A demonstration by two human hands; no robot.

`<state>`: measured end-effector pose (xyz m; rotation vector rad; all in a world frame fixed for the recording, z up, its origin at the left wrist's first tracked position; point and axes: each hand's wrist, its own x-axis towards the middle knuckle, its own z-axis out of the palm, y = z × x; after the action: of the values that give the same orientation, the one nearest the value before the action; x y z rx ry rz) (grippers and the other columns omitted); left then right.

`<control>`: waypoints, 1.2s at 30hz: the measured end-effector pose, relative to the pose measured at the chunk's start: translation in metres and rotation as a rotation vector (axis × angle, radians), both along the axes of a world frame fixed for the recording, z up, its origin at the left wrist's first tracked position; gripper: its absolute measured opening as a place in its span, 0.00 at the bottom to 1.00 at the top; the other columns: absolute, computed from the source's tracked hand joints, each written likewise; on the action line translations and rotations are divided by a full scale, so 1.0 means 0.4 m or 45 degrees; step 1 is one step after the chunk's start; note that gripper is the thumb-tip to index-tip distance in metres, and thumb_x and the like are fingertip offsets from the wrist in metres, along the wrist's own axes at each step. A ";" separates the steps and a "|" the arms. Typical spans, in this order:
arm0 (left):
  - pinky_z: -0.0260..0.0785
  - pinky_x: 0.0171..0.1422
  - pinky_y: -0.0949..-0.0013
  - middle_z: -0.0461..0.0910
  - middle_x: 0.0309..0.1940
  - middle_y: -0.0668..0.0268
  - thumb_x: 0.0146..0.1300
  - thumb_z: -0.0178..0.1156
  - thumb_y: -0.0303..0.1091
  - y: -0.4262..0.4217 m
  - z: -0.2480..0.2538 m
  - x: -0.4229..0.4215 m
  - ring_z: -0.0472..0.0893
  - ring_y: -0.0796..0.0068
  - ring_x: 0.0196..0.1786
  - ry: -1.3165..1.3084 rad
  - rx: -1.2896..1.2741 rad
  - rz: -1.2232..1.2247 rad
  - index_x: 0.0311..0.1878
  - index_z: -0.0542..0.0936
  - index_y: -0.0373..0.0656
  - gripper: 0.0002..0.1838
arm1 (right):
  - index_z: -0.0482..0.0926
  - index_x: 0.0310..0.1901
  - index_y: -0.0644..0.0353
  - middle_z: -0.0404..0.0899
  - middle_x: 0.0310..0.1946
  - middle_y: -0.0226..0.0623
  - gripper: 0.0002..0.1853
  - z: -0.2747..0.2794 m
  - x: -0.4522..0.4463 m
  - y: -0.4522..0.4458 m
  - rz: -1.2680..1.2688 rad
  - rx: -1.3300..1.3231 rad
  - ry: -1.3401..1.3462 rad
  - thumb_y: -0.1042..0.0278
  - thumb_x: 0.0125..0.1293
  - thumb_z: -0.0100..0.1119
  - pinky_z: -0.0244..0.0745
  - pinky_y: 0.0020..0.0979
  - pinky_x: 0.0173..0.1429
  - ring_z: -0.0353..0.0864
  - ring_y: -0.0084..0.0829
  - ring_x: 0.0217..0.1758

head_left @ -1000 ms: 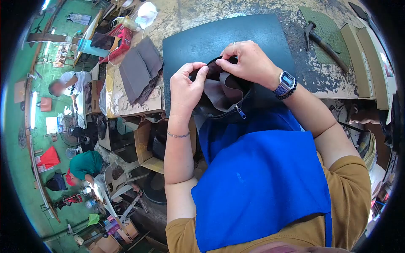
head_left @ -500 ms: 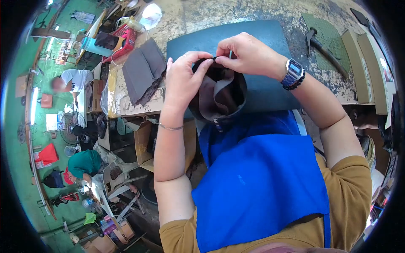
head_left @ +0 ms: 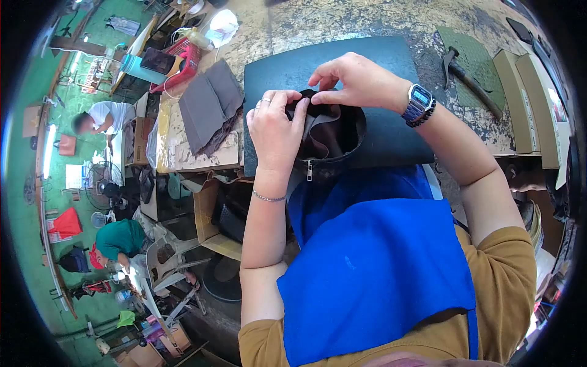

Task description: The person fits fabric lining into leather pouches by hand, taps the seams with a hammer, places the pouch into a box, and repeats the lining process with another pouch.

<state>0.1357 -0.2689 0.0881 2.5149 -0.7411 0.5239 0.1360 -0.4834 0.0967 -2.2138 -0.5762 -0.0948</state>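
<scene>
A dark pouch (head_left: 333,137) with a brown lining stands mouth-up at the near edge of a black mat. A metal zipper pull (head_left: 309,171) hangs on its near side. My left hand (head_left: 275,125) grips the pouch's far left rim between thumb and fingers. At the far rim my right hand (head_left: 361,85) has its thumb and forefinger apart, the thumb tip close to the edge; whether it touches is hard to see. The pouch's lower part is hidden.
The black mat (head_left: 385,67) lies on a worn workbench (head_left: 293,18). Left are stacked dark panels (head_left: 211,107) and a red basket (head_left: 189,58). At right lie a hammer (head_left: 471,82) on a green mat (head_left: 455,43) and long cardboard boxes (head_left: 516,101). Two people work farther left.
My right thumb and forefinger have parted from their pinch on the rim. The pouch and my left hand have shifted slightly right, and the zipper pull now shows more clearly.
</scene>
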 end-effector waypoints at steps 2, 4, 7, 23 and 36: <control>0.63 0.50 0.59 0.81 0.35 0.68 0.61 0.67 0.40 -0.001 -0.004 0.000 0.80 0.64 0.39 -0.024 0.041 -0.010 0.36 0.83 0.49 0.07 | 0.85 0.45 0.63 0.87 0.36 0.45 0.16 0.023 0.001 0.004 -0.001 -0.113 0.034 0.60 0.61 0.71 0.81 0.32 0.46 0.88 0.36 0.40; 0.62 0.51 0.59 0.82 0.35 0.69 0.62 0.66 0.40 0.000 -0.003 -0.003 0.80 0.65 0.39 -0.061 0.053 -0.025 0.37 0.84 0.49 0.07 | 0.86 0.45 0.63 0.87 0.36 0.45 0.15 -0.003 0.012 0.001 0.032 -0.076 -0.133 0.62 0.62 0.70 0.82 0.34 0.46 0.87 0.38 0.40; 0.61 0.51 0.59 0.82 0.38 0.69 0.62 0.66 0.41 0.001 -0.003 -0.011 0.80 0.67 0.39 0.177 -0.037 -0.060 0.35 0.85 0.48 0.08 | 0.87 0.44 0.62 0.86 0.36 0.45 0.13 -0.007 0.010 -0.001 0.077 -0.086 -0.237 0.64 0.62 0.68 0.82 0.35 0.46 0.87 0.40 0.40; 0.74 0.45 0.76 0.87 0.34 0.67 0.65 0.68 0.33 -0.012 -0.048 0.021 0.80 0.84 0.39 0.997 -0.962 -0.056 0.44 0.86 0.31 0.13 | 0.87 0.43 0.62 0.85 0.36 0.46 0.10 -0.015 0.024 -0.015 0.118 -0.162 -0.439 0.68 0.66 0.63 0.80 0.38 0.48 0.85 0.45 0.41; 0.75 0.46 0.78 0.87 0.39 0.65 0.65 0.68 0.31 -0.006 -0.075 0.026 0.81 0.85 0.40 0.914 -0.843 -0.152 0.46 0.86 0.33 0.11 | 0.76 0.42 0.63 0.79 0.37 0.46 0.09 -0.017 0.030 0.001 0.175 -0.340 -0.291 0.66 0.71 0.53 0.74 0.43 0.55 0.79 0.47 0.47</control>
<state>0.1462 -0.2712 0.0580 1.8163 -0.3469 -0.1738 0.1479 -0.4831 0.0898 -2.4299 -0.9110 -0.2118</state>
